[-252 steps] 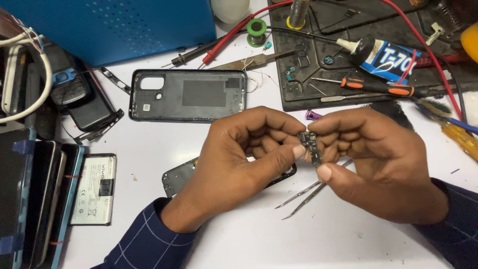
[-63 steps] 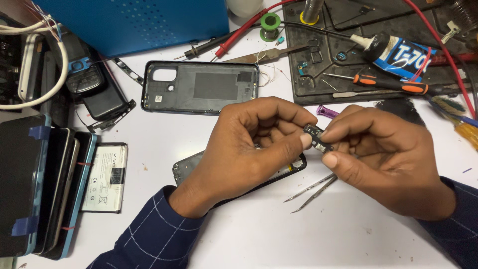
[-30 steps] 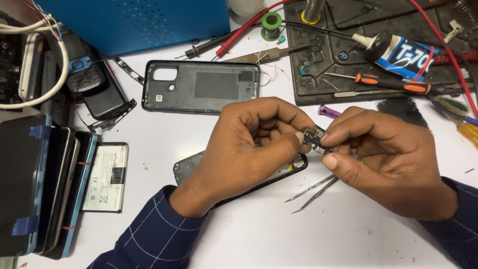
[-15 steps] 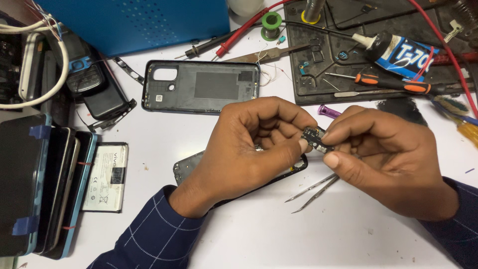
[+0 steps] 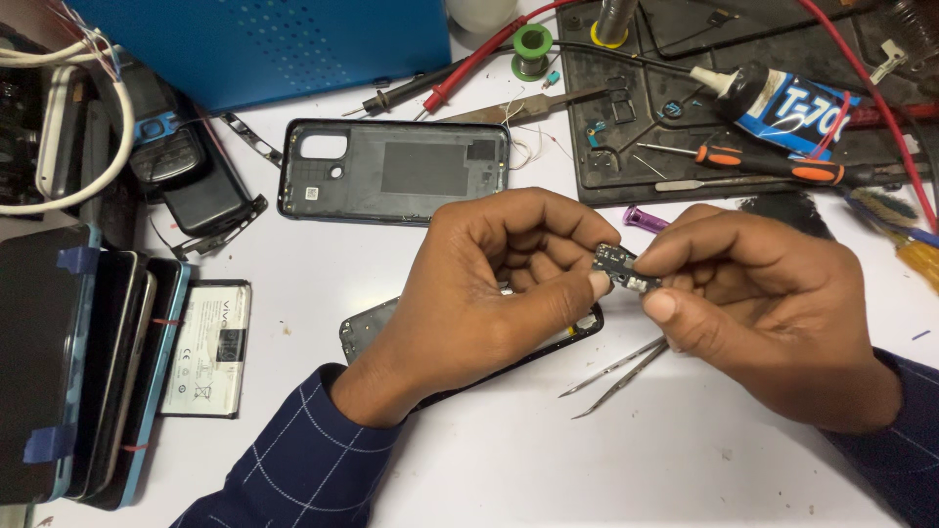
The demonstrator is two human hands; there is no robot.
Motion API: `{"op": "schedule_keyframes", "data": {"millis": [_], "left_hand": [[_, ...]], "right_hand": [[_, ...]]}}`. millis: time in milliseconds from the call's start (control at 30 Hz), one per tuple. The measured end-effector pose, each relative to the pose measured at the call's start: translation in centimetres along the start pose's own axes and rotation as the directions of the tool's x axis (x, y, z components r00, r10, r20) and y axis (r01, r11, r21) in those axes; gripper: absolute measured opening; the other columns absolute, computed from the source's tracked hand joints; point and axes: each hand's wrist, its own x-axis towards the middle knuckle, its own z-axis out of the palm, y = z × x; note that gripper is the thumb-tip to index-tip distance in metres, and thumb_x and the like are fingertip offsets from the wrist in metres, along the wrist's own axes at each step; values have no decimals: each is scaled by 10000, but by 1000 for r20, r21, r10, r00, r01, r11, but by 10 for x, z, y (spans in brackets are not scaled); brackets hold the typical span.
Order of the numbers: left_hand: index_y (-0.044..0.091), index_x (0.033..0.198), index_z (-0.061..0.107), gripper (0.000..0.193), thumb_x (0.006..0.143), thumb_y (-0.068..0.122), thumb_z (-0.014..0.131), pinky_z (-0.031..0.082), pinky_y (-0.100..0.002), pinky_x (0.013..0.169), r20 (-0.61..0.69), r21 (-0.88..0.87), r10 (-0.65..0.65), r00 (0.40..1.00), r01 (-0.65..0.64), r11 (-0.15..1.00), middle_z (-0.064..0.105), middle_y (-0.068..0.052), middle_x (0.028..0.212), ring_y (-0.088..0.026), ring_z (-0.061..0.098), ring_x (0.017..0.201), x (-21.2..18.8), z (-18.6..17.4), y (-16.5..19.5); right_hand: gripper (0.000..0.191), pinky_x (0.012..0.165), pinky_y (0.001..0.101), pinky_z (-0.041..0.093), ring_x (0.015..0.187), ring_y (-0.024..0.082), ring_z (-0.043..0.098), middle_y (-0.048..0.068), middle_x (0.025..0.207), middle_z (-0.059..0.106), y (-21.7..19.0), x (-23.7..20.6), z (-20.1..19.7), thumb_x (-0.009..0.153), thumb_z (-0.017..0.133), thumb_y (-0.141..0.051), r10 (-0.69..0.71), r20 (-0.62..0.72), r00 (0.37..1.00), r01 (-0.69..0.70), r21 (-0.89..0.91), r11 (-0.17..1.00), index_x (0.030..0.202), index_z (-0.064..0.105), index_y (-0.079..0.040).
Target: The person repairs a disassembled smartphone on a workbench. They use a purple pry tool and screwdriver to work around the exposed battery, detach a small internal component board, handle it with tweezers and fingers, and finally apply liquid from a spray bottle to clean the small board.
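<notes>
Little moved: left hand, right hand both still pinching small board, probably charging board.

The back cover lies behind the opened phone, tweezers to its right.

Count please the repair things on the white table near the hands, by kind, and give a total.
Small circuit board, pinched by left hand and right hand: 1
Tweezers: 1
Phone back cover: 1
Opened phone body under the hands: 1
Loose battery: 1
Orange-handled screwdriver: 1
Total: 6
</notes>
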Motion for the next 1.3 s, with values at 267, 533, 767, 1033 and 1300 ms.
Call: {"op": "schedule_keyframes", "data": {"millis": [267, 533, 767, 1033, 1300], "left_hand": [[-40, 1025, 731, 217, 961, 164, 762, 457, -153, 573, -62, 67, -32, 998, 37, 997, 697, -13, 799, 8, 562, 658, 2, 4, -3], [-36, 1022, 726, 220, 977, 179, 734, 446, -153, 580, -74, 60, -23, 997, 27, 998, 698, 7, 815, 15, 547, 666, 1, 5, -4], [-9, 1068, 741, 168, 999, 143, 725, 509, -171, 603, -156, 349, 158, 975, -95, 932, 737, -1, 830, -7, 633, 692, -3, 13, 0], [7, 1259, 636, 441, 865, 136, 785, 539, -220, 573, -120, 485, 250, 961, -163, 859, 743, -62, 959, -70, 671, 680, -5, 24, 9], [20, 1278, 599, 480, 864, 146, 806, 583, -259, 610, -126, 649, 349, 929, -189, 737, 740, -81, 900, -123, 731, 694, -7, 29, 6]], "right_hand": [[204, 516, 208, 509, 623, 72, 610, 90, 867, 706, 4, 4, 5, 970, 639, -48, 91, -149, 985, -100, -52, 994, 1138, 693, 54], [144, 484, 219, 457, 580, 60, 561, 60, 755, 662, 8, 6, 5, 997, 619, -70, 155, -124, 980, -157, -6, 988, 1048, 687, 46], [128, 508, 202, 388, 619, 27, 500, 4, 746, 620, 13, 7, 8, 974, 671, -67, 183, -75, 980, -183, 11, 983, 1018, 726, 40], [138, 508, 191, 373, 620, 15, 486, -19, 763, 635, 16, 10, 10, 979, 666, -81, 150, -107, 983, -137, 127, 982, 1030, 734, 28], [141, 585, 180, 449, 706, 12, 556, -14, 828, 679, 22, 9, 16, 978, 678, -93, 85, -119, 989, -69, 133, 989, 1006, 733, 35]]}}
